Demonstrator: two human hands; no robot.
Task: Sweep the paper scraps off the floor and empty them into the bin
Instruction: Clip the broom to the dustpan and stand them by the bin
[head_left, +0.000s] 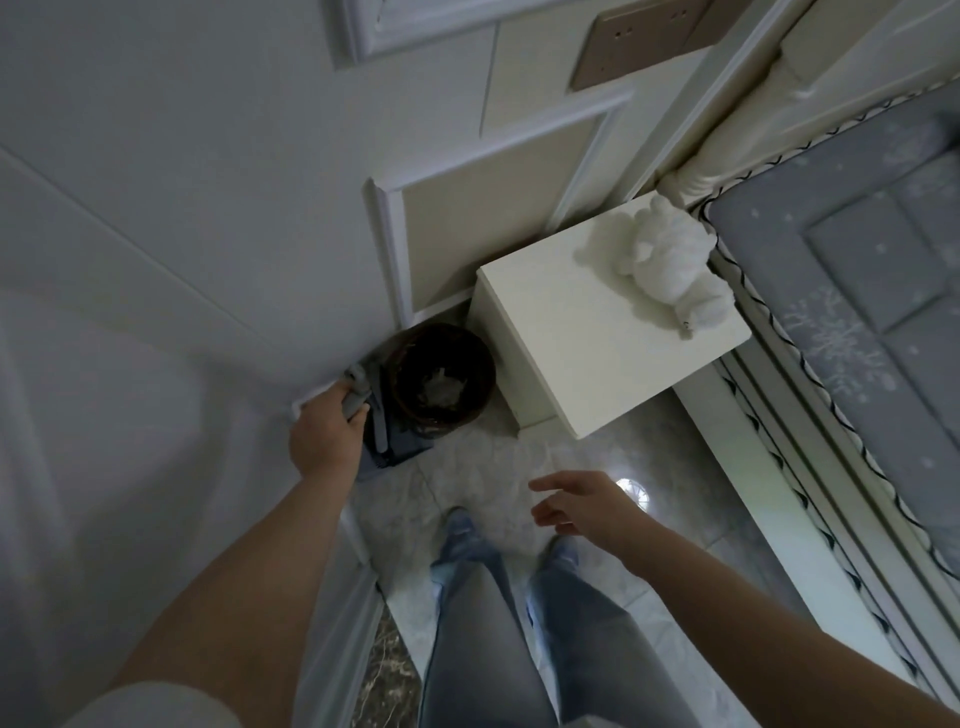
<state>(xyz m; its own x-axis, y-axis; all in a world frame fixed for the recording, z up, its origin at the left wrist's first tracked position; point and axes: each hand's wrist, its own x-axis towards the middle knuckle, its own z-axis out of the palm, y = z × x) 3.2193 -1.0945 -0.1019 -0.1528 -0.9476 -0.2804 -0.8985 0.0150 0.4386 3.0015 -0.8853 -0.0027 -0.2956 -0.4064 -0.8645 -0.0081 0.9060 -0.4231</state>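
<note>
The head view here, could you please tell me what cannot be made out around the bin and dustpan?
- Dustpan: its handle is hidden inside the left hand; the bin rim covers its far edge, so whether any scraps remain in it cannot be told.
- Bin contents: pale material shows in the dim bin, too dark and blurred to identify.
- Floor: legs and the bedside cabinet hide parts.

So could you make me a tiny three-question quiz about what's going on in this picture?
1. True or false: the left hand grips the dustpan beside the bin.
2. What lies on the white nightstand? A) a lamp B) a white plush toy C) a book
3. Fill in: the right hand holds ____.

Key: 1 true; 2 B; 3 nothing.
</note>
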